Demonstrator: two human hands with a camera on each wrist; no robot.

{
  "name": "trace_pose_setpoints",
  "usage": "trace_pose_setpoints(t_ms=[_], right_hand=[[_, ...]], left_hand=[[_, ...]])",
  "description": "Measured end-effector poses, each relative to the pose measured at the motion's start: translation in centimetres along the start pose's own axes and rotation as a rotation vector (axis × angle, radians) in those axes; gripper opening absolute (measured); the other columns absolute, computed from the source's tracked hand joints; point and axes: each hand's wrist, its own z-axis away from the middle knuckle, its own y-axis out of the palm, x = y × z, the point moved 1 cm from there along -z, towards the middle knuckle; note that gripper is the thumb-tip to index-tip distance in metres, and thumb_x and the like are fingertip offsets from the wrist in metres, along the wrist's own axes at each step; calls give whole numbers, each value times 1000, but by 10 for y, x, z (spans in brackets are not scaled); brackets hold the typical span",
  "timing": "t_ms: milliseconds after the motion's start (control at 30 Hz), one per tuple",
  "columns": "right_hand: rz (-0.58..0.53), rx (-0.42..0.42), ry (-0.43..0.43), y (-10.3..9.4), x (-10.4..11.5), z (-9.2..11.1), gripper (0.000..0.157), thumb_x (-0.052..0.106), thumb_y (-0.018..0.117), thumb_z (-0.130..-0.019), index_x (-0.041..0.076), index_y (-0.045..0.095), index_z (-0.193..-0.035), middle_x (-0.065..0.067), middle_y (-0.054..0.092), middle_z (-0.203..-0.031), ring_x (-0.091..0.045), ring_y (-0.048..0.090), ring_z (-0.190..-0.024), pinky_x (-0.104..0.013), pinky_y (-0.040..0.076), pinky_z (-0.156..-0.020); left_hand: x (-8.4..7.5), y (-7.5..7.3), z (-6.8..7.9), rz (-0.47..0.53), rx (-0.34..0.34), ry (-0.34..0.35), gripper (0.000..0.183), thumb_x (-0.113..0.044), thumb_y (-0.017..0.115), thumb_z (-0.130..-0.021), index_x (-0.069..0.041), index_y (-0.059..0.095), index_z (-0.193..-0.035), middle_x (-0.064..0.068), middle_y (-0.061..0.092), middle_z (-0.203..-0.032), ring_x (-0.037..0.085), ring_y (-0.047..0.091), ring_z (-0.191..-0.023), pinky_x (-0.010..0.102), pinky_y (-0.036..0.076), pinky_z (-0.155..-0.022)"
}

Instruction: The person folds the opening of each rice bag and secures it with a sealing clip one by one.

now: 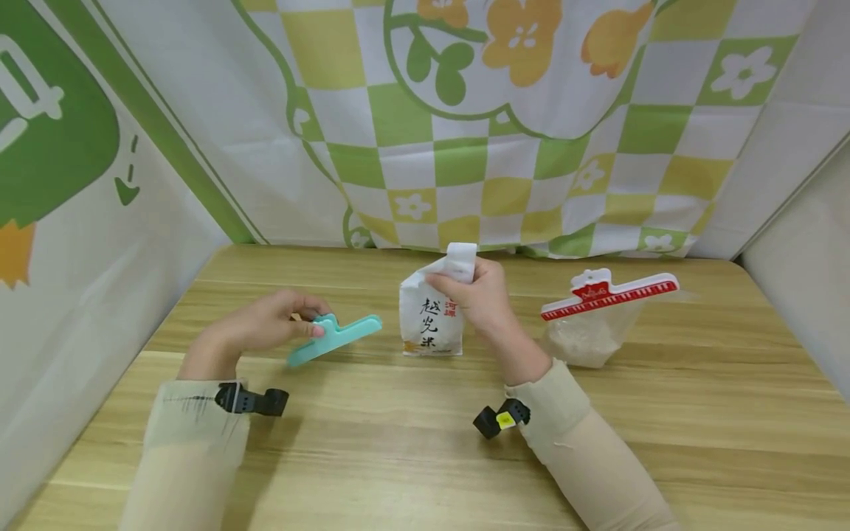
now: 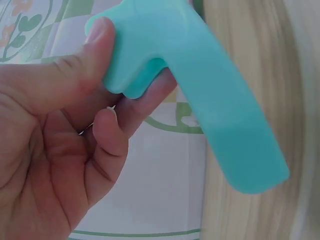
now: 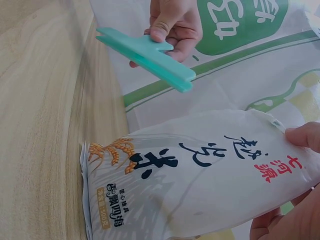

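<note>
A teal bag clip (image 1: 336,340) is pinched between the thumb and fingers of my left hand (image 1: 268,324), held a little above the table. In the left wrist view the thumb of that hand (image 2: 60,125) presses one handle tab of the clip (image 2: 220,105). My right hand (image 1: 479,295) grips the top of a white rice bag (image 1: 432,324) printed with dark and red characters. The bag stands upright with its base at the tabletop, as the right wrist view also shows of the rice bag (image 3: 200,170). The clip and the bag are apart.
A clear plastic bag (image 1: 587,339) with pale contents stands on the right, closed along its top by a red and white clip (image 1: 611,293). The wooden table (image 1: 398,442) ends at a checkered cloth (image 1: 465,162) behind. A white printed sheet (image 1: 86,295) rises on the left.
</note>
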Motion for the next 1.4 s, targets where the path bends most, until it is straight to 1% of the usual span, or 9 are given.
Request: trace_pose_setpoints(t_ms=[100, 200, 300, 500, 700, 967, 1067, 1133, 1400], right_hand=[[-6, 1, -2, 0, 0, 0, 24, 1, 76, -83, -9, 69, -104, -3, 72, -85, -10, 66, -74, -29, 56, -68], [-2, 4, -2, -1, 0, -1, 24, 1, 75, -83, -9, 69, -104, -7, 72, -88, -11, 66, -74, -29, 56, -69], [2, 6, -7, -1, 0, -1, 24, 2, 75, -84, -9, 69, -104, -9, 73, -89, -11, 67, -75, -29, 56, -69], [1, 10, -21, -1, 1, -2, 23, 1, 75, -83, -9, 69, -104, -6, 72, -87, -11, 67, -74, -30, 56, -69], [8, 12, -14, -1, -1, -3, 23, 1, 75, -84, -9, 69, -104, -8, 73, -89, -11, 67, -75, -30, 56, -69], [10, 23, -27, -1, -1, -1, 23, 1, 75, -84, -9, 69, -104, -11, 73, -90, -12, 68, -75, -31, 57, -70], [6, 24, -27, -1, -1, 0, 23, 1, 75, -84, -9, 69, -104, -12, 73, -91, -12, 68, -76, -31, 57, -70], [1, 24, -25, -1, -1, 0, 23, 1, 75, -84, -9, 69, -104, -11, 73, -90, -12, 67, -76, -30, 57, -70], [-13, 21, -40, -1, -1, 0, 23, 0, 75, -83, -10, 69, -103, -6, 73, -86, -11, 67, -74, -30, 57, -69]], left_hand=[[-2, -3, -2, -8, -37, 23, 22, -7, 65, -95, 1, 69, -115, 10, 75, -105, 24, 68, -103, 44, 54, -88], [-5, -7, -5, -6, -66, 47, 21, -7, 64, -95, 0, 70, -114, 11, 75, -107, 27, 68, -104, 44, 54, -87], [-8, -11, -7, -3, -93, 61, 20, -6, 64, -95, -2, 70, -113, 10, 75, -106, 26, 68, -104, 42, 53, -87], [-12, -14, -12, 0, -133, 71, 19, -7, 64, -96, -4, 72, -113, 7, 76, -102, 22, 68, -100, 43, 53, -89], [-13, -13, -18, 26, -143, 80, 20, -8, 64, -96, -4, 72, -114, 8, 76, -102, 21, 68, -100, 48, 53, -92], [-19, -14, -25, 12, -174, 72, 22, -8, 64, -96, -4, 71, -117, 9, 76, -104, 20, 67, -97, 40, 52, -87], [-22, -13, -28, 5, -173, 63, 22, -8, 64, -96, -4, 71, -116, 10, 76, -104, 19, 65, -91, 34, 49, -79], [-23, -12, -30, 3, -169, 58, 21, -8, 65, -96, -4, 71, -116, 10, 76, -104, 18, 65, -90, 32, 48, -78], [-24, -10, -35, 11, -165, 68, 21, -7, 66, -94, -4, 71, -114, 9, 76, -103, 19, 65, -93, 35, 48, -80]])
